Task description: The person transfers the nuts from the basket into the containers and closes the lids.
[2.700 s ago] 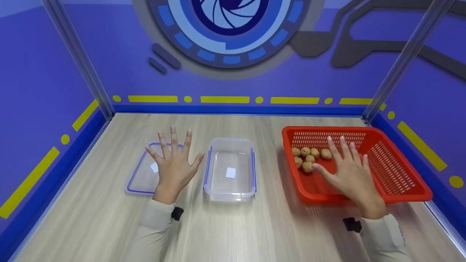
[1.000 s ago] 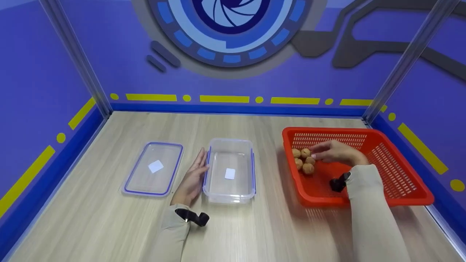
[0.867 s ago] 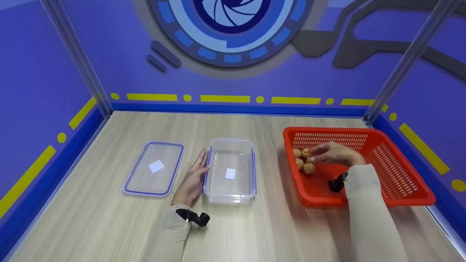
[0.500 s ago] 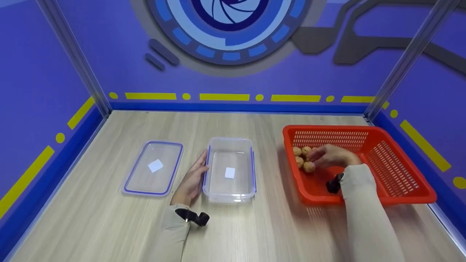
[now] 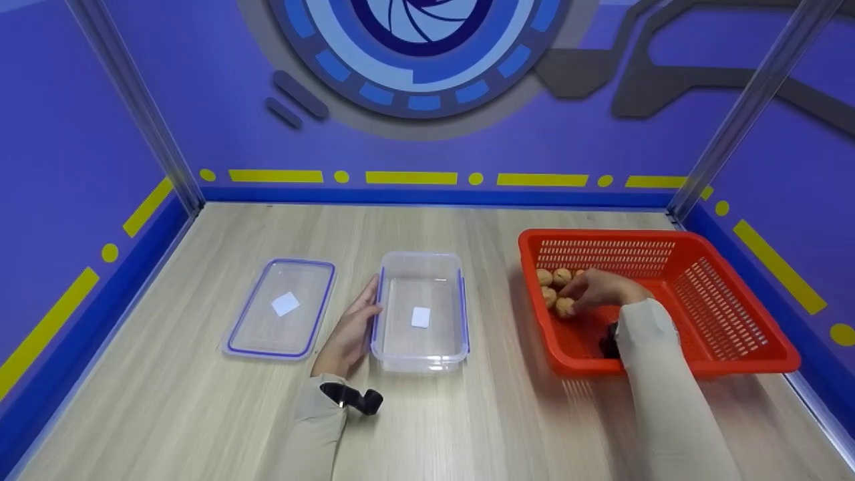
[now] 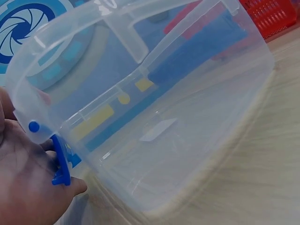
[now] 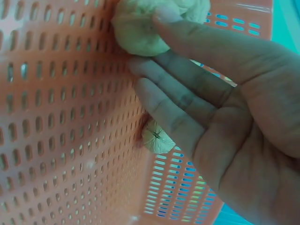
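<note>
My left hand (image 5: pixel 347 337) rests along the left side of a clear plastic food container (image 5: pixel 421 364), fingers extended against its wall. In the left wrist view, the blue latch (image 6: pixel 62 161) of the container lies against this hand. At the right, my right hand (image 5: pixel 598 290) reaches into a red plastic basket (image 5: pixel 574 365). Its thumb and fingers pinch a walnut (image 5: pixel 564 307) at the front of a small group on the basket's left side. In the right wrist view the thumb presses on this walnut (image 7: pixel 140 33), with fingers below it; another walnut (image 7: pixel 157 138) shows beyond the fingers.
A clear lid (image 5: pixel 257 334) with a blue seal lies flat left of the container, a white label (image 5: pixel 285 304) on it. A white label (image 5: pixel 421 317) also shows in the container. Purple panels (image 5: pixel 427 153) border the wooden table (image 5: pixel 427 227) at the back and sides.
Both hands were spread above the table earlier. The left has come to the container's side; the right has gone into the basket and shifted left and nearer, onto the front walnut.
</note>
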